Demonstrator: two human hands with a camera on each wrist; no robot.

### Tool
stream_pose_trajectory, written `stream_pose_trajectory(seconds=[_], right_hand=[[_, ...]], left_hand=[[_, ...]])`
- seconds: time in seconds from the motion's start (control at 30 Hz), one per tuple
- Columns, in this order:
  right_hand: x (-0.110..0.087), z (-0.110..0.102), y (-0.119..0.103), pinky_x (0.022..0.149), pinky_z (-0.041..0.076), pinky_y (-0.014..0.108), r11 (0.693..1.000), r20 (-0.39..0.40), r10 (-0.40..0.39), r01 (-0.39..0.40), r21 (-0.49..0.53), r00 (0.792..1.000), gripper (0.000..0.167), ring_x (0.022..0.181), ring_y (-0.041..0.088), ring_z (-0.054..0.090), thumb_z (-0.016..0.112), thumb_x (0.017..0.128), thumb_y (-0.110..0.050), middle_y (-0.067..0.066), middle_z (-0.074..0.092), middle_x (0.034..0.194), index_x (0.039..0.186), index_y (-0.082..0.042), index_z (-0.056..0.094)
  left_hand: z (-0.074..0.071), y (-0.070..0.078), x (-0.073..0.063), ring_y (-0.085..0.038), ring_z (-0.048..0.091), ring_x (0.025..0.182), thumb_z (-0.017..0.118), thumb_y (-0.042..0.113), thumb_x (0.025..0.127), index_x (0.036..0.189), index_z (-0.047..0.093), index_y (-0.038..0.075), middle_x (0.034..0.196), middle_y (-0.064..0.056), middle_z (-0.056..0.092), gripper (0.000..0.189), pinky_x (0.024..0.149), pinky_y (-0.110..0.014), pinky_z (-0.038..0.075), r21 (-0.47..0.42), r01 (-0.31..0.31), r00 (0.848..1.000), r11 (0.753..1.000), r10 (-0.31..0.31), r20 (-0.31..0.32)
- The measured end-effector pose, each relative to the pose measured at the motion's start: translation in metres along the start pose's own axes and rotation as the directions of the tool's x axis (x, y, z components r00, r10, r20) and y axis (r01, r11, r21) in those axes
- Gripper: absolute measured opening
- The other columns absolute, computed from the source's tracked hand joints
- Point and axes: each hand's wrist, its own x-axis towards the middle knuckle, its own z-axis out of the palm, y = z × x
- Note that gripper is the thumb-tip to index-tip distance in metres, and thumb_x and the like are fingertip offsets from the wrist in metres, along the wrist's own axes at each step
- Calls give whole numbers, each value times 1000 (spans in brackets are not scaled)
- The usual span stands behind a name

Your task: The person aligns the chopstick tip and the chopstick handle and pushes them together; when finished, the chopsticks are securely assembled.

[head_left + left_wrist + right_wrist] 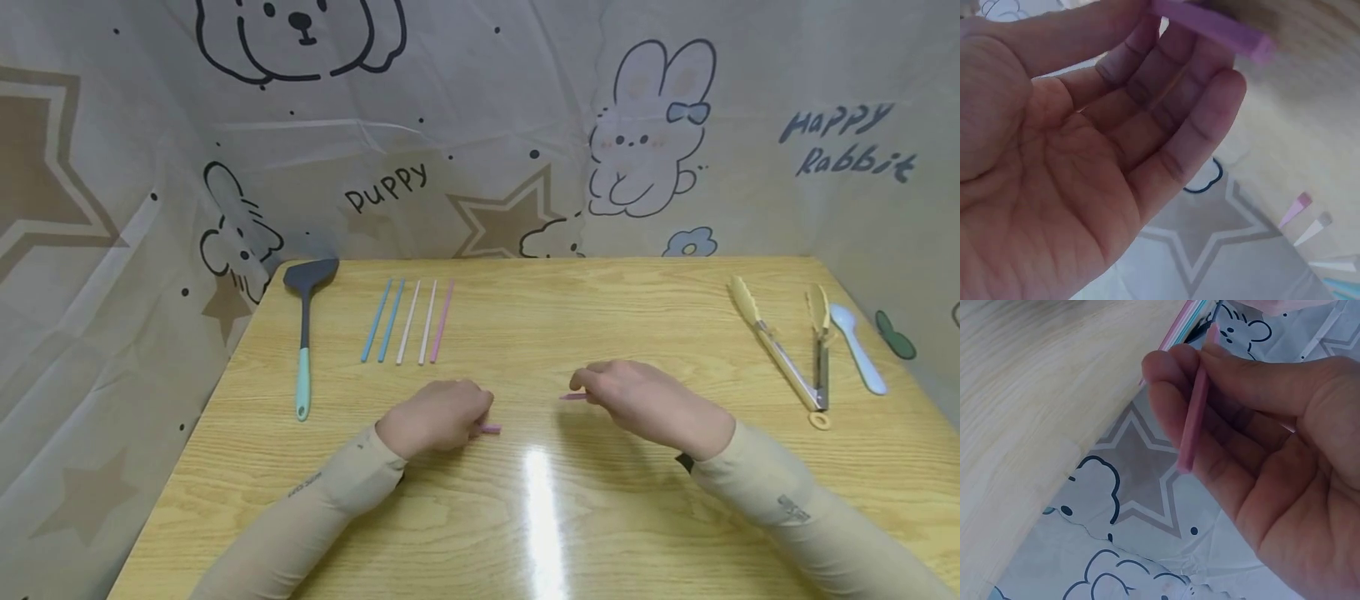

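Note:
My left hand (442,414) pinches a short purple-pink stick (1216,26) between thumb and fingers, just above the table; one end juts out to the right. To its right, my right hand (647,403) pinches a pink stick (1194,422) between thumb and fingertips. Its tip points toward the left hand, and a gap separates the two. Beyond the left hand, sticks lie side by side: two blue sticks (377,321), two white sticks (427,323) and one pink stick (442,323).
A dark spatula with a mint handle (303,375) lies at the table's left. At the right are spread tongs (783,362) and a light-blue spoon (858,354). Printed cloth (465,108) hangs behind the wooden table (600,317).

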Motion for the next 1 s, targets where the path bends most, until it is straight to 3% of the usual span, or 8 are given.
stream_pose_trajectory(seconds=[0.17,0.27,0.4,0.47,0.6,0.7,0.8,1.0], right_hand=[[1,-3,1,60,54,26,999,-44,-6,4,-37,999,8,73,13,65,72,88,-1,1,68,87,95,-6,71],[3,-6,2,57,53,27,998,-79,-4,-2,-66,997,4,69,12,63,71,91,-7,-1,67,86,95,-8,71],[5,-14,1,56,53,28,996,-119,15,-25,-85,993,7,68,12,63,71,91,-7,-1,66,87,97,-9,70],[6,-18,1,55,53,28,995,-136,17,-30,-93,991,11,68,13,63,73,89,-4,-1,66,87,98,-9,70],[9,-27,2,51,51,27,993,-183,-5,-17,-118,983,14,63,11,60,74,87,-3,-1,65,86,99,-8,70],[12,-32,1,49,48,25,992,-216,-21,-7,-127,976,14,60,9,56,74,88,-4,-2,64,86,99,-10,69],[14,-37,0,47,47,25,991,-237,-27,-5,-134,971,15,58,8,52,74,88,-5,-2,63,86,101,-10,70],[19,-42,-3,45,44,23,992,-291,-59,23,-125,955,15,54,6,47,72,89,-5,-3,64,88,103,-11,70]], left_hand=[[-11,-2,-2,-11,36,57,61,1,94,80,44,12,64,1,42,25,47,-24,33,-25,-26,997,999,24,-73],[-18,-3,-2,-11,39,57,61,-3,93,81,45,12,64,2,44,24,47,-23,34,-26,-63,986,998,58,-154],[-29,-3,0,-13,56,64,71,-1,89,88,56,8,73,0,61,18,55,-24,45,-5,-124,954,992,117,-276],[-36,-1,1,-14,61,70,74,4,89,92,63,8,79,0,66,12,59,-25,49,10,-121,940,993,117,-320],[-47,3,4,-12,64,73,74,11,90,96,70,11,85,2,70,7,62,-27,52,50,-101,908,994,113,-403],[-53,6,6,-12,65,72,75,13,89,96,71,13,86,3,70,7,60,-27,52,83,-98,874,992,126,-469],[-58,8,6,-12,65,74,75,14,89,97,71,14,88,5,70,8,56,-26,50,103,-93,850,990,133,-510],[-65,11,6,-10,65,74,75,14,89,97,72,15,87,6,70,9,51,-25,48,100,-87,831,991,128,-541]])
